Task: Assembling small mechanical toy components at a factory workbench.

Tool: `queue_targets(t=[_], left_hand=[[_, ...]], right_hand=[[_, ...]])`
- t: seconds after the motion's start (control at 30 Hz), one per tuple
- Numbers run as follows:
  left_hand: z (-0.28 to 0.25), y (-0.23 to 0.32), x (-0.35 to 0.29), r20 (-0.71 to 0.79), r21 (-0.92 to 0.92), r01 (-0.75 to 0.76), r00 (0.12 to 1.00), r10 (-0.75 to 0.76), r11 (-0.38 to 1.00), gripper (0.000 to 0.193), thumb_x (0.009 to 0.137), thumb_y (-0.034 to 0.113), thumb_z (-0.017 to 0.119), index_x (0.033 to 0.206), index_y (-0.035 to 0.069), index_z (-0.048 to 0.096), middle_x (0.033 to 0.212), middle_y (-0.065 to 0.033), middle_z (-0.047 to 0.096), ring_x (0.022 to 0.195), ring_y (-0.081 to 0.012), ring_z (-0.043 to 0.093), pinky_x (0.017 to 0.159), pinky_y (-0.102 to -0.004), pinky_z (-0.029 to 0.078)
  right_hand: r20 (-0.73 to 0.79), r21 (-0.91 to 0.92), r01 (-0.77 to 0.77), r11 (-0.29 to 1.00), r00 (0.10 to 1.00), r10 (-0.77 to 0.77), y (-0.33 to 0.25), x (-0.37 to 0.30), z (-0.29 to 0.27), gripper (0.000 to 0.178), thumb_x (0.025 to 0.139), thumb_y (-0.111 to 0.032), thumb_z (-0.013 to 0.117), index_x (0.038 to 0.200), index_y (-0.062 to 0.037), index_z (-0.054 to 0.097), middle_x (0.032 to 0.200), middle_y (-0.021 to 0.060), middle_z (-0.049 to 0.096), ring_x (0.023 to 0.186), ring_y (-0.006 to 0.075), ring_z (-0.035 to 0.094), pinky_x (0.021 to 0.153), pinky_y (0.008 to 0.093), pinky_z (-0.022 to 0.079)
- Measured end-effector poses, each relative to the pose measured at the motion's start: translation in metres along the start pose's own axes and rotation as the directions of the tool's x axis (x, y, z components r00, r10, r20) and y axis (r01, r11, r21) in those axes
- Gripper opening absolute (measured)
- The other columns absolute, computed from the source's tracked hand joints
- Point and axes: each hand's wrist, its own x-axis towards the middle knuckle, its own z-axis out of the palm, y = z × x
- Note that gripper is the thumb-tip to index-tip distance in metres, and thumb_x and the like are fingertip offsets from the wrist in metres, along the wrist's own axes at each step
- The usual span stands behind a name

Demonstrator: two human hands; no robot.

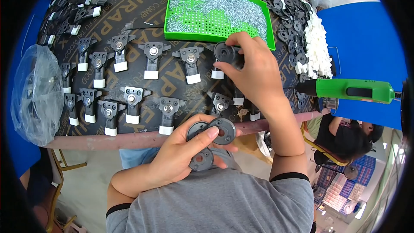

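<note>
My left hand (179, 149) is closed around several round black plastic discs (227, 134) with centre holes, its thumb pressing on the top ones, just off the table's front edge. Above the table, my right hand (258, 67) pinches another black disc (224, 52) between thumb and fingers. That disc is over a black bracket with a white end (217, 74), one of several in two rows; whether they touch I cannot tell. Most of the other brackets, such as this one (153, 51), show a shiny metal centre. My right hand and forearm hide part of the rows.
A green tray (167, 26) of small silvery screws lies at the back. Loose black discs (293, 28) and white pieces (317, 43) are heaped at the right. A green power screwdriver (353, 90) points in from the right. A clear plastic bag (36, 95) sits at the left.
</note>
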Motion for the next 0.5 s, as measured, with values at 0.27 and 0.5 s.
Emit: queue_targets(t=[0.27, 0.5], left_hand=[[0.000, 0.001, 0.000, 0.008, 0.008, -0.005, 1.000, 0.005, 1.000, 0.022, 0.103, 0.016, 0.044, 0.122, 0.006, 0.045, 0.124, -0.0209, 0.057, 0.108, -0.0317, 0.063, 0.071, -0.0364, 0.059], [0.001, 0.004, 0.002, 0.018, 0.004, -0.006, 1.000, 0.006, 1.000, 0.021, 0.103, 0.016, 0.045, 0.121, 0.006, 0.045, 0.125, -0.0214, 0.057, 0.109, -0.0314, 0.063, 0.071, -0.0360, 0.059]], right_hand=[[0.026, 0.008, 0.168, 0.986, 0.985, -0.169, 0.003, -0.007, 0.001, 0.038, 0.070, -0.003, 0.076, 0.106, -0.0078, 0.065, 0.106, 0.0102, 0.063, 0.098, 0.0299, 0.060, 0.082, 0.0383, 0.050], [-0.017, 0.072, 0.113, 0.991, 0.994, -0.112, 0.008, -0.013, 0.002, 0.028, 0.074, -0.004, 0.074, 0.101, -0.0052, 0.068, 0.112, 0.0099, 0.062, 0.100, 0.0303, 0.060, 0.084, 0.0378, 0.050]])
